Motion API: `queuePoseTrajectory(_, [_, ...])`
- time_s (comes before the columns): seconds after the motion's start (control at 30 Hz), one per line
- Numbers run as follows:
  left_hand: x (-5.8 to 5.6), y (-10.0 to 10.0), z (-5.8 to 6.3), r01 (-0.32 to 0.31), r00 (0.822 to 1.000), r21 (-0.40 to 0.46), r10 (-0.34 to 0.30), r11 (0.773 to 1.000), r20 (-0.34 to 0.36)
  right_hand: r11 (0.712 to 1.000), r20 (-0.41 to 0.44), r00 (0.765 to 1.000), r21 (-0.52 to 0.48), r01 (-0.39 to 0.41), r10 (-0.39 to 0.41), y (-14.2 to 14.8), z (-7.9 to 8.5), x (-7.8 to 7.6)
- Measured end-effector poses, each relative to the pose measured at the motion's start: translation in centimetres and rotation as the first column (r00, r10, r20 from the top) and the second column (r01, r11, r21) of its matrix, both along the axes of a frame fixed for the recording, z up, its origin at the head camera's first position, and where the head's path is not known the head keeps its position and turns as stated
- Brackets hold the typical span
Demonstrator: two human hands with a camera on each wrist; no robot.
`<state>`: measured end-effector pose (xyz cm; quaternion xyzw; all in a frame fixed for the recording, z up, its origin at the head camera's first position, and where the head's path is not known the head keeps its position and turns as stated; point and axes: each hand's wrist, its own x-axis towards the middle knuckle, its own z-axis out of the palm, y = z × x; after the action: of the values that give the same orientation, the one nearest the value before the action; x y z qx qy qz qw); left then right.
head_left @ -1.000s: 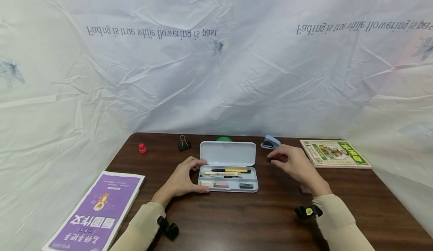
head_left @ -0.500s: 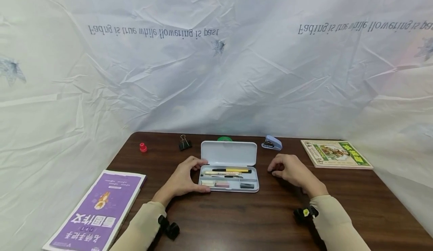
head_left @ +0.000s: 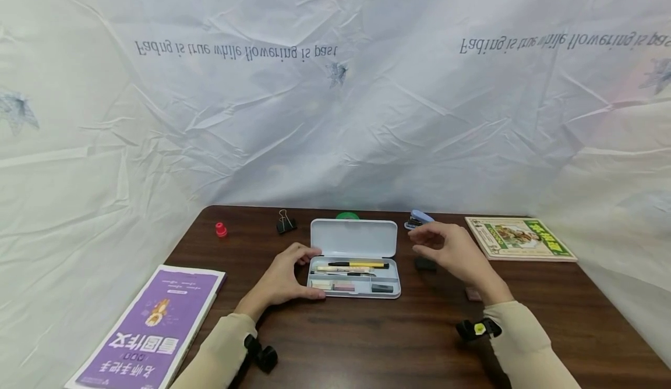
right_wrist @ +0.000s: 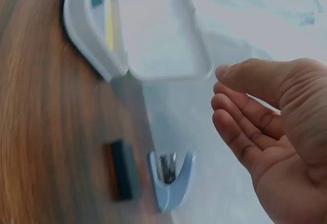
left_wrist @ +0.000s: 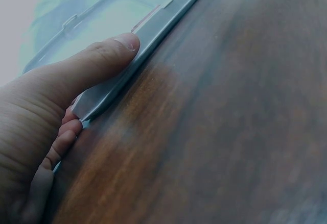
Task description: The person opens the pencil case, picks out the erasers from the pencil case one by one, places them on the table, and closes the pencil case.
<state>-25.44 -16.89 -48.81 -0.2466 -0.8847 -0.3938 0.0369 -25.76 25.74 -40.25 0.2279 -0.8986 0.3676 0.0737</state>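
An open white pencil case (head_left: pixel 353 239) stands mid-table with its lid up. Inside lie pens, a yellow pencil-like one (head_left: pixel 362 264) among them, and small blocks in the front compartments, including a dark green one (head_left: pixel 382 288). My left hand (head_left: pixel 280 275) grips the case's left end, thumb (left_wrist: pixel 110 60) along the front wall and fingers round the back. My right hand (head_left: pixel 453 252) hovers right of the case, fingers relaxed and holding nothing. Beneath its fingertips a small dark block (right_wrist: pixel 125 170) rests on the table, close to the blue stapler (right_wrist: pixel 172 183).
Behind the case are a black binder clip (head_left: pixel 285 224) and a green round item (head_left: pixel 347 216). A red stopper-like piece (head_left: pixel 221 229) sits back left. A purple book (head_left: pixel 152 319) lies left, another book (head_left: pixel 519 237) right. A reddish block (head_left: pixel 473 294) is partly under the right wrist.
The right hand lowered the dark block to the table, let go of it and rose slightly. The left hand has stayed on the pencil case.
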Motion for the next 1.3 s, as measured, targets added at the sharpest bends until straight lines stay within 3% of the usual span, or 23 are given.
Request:
queuePoseTrajectory(0.17, [0.0,-0.1,0.0,0.005,1.000,0.004,-0.005,1.000,0.005,0.994,0.009,0.997,-0.079,-0.076,0.077,-1.7,0.9,0.7])
queuePoseTrajectory(0.3, [-0.1,0.0,0.0,0.006,1.000,0.005,-0.006,1.000,0.005,0.985,0.021,0.988,-0.079,-0.152,0.154,-3.0,0.6,1.1])
queuePoseTrajectory(0.53, [-0.1,0.0,0.0,0.005,1.000,0.001,-0.005,1.000,0.001,0.955,0.075,0.952,-0.017,-0.296,0.296,-4.8,-1.2,1.3])
queuePoseTrajectory(0.7, [0.0,0.0,0.1,0.003,1.000,-0.006,-0.003,1.000,0.009,0.934,0.178,0.924,0.052,-0.353,0.339,-5.8,-2.0,1.4])
queuePoseTrajectory(0.83, [0.1,0.0,0.2,0.003,1.000,-0.009,-0.003,1.000,0.011,0.923,0.210,0.911,0.079,-0.377,0.354,-6.3,-2.4,1.4])
queuePoseTrajectory(1.07, [0.1,0.0,0.2,0.002,1.000,-0.007,-0.002,1.000,0.012,0.922,0.179,0.917,0.093,-0.377,0.357,-6.3,-2.5,1.5])
queuePoseTrajectory(1.3, [0.1,0.0,0.1,0.006,1.000,-0.005,-0.006,1.000,0.007,0.946,0.082,0.949,0.089,-0.313,0.306,-5.4,-1.5,1.6])
